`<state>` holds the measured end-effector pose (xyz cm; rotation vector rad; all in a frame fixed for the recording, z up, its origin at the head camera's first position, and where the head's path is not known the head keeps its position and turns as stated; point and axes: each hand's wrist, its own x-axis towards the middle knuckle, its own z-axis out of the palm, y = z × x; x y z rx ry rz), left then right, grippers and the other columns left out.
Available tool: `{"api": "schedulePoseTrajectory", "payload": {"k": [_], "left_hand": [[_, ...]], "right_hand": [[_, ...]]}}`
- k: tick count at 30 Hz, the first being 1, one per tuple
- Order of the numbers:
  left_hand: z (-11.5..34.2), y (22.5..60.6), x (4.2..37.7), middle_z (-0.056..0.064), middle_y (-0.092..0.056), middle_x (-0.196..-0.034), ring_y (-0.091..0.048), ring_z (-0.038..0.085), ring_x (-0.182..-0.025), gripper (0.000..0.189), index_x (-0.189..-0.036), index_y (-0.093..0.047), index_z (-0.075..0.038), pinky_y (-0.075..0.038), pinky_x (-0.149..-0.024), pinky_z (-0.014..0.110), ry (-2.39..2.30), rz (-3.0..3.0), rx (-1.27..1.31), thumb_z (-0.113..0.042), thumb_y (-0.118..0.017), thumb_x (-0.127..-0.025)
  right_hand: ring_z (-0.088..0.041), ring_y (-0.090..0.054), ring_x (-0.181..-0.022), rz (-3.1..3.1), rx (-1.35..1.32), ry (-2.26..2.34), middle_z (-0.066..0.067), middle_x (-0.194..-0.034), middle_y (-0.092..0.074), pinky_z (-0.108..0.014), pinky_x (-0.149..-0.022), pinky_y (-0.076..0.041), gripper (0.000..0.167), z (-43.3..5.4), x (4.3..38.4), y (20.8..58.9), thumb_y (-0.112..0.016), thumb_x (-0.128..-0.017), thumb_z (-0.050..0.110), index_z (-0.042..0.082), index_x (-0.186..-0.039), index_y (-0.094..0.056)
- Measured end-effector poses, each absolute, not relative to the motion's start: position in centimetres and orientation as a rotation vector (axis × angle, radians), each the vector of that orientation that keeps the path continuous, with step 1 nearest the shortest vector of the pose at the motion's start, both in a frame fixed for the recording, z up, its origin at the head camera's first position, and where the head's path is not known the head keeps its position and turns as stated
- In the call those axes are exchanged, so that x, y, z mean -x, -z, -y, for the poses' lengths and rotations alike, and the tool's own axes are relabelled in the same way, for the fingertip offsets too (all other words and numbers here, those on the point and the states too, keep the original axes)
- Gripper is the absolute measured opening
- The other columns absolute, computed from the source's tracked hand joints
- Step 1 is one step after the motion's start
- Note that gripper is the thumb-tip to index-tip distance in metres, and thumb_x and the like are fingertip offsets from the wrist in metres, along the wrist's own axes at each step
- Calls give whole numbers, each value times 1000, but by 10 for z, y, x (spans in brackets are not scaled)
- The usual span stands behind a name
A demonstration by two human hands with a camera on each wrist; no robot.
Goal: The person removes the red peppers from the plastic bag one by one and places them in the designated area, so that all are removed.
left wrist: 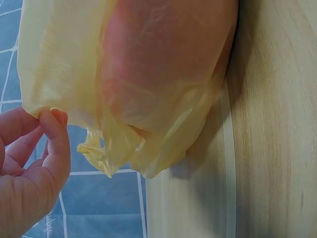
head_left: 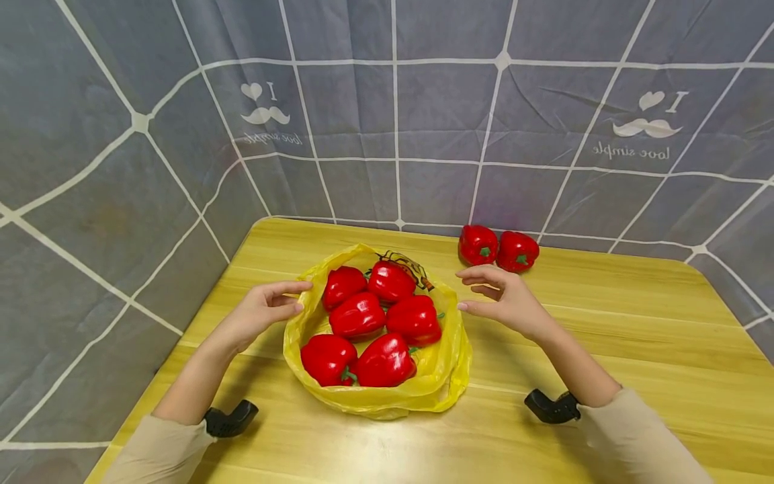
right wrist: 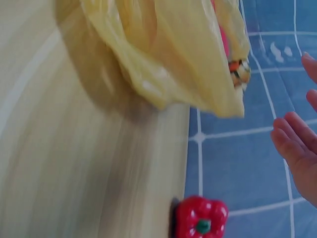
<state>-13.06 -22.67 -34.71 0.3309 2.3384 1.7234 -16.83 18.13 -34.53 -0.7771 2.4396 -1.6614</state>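
Yellow bag (head_left: 375, 402), crinkled, holding glossy red peppers (head_left: 358, 316)
Left grip (head_left: 256, 316) pinches its rim; right grip (head_left: 510, 299) relaxed; far curtain (head_left: 441, 114) reads, mirrored, "love simple".

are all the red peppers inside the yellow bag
No, two red peppers sit on the wooden table outside the yellow bag.

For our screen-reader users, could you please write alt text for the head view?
A person's left grip pinches an open yellow bag holding six red peppers; the right grip hovers beside it. Two more peppers sit farther back on the wooden table.
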Motion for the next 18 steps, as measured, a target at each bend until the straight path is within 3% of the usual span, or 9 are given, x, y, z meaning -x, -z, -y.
{"api": "schedulePoseTrajectory", "payload": {"k": [8, 18], "left_hand": [[224, 348, 128, 31, -49, -126, -57, 6, -92, 42, -127, -48, 13, -48, -80, 19, -1720, -2357, -315, -2, -58, -89], [224, 349, 130, 29, -51, -124, -57, 8, -92, 42, -127, -49, 12, -48, -79, 20, -1713, -2370, -320, -2, -59, -89]], "right_hand": [[-36, -52, -110, -2330, 935, 1602, -22, -118, -56, -37, -94, -43, 45, -160, 169, 351, -76, -77, 5, -5, -117, -59], [-29, -52, -113, -2298, 942, 1568, -18, -118, -58, -41, -96, -42, 43, -143, 176, 369, -75, -77, 6, -3, -117, -61]]}}
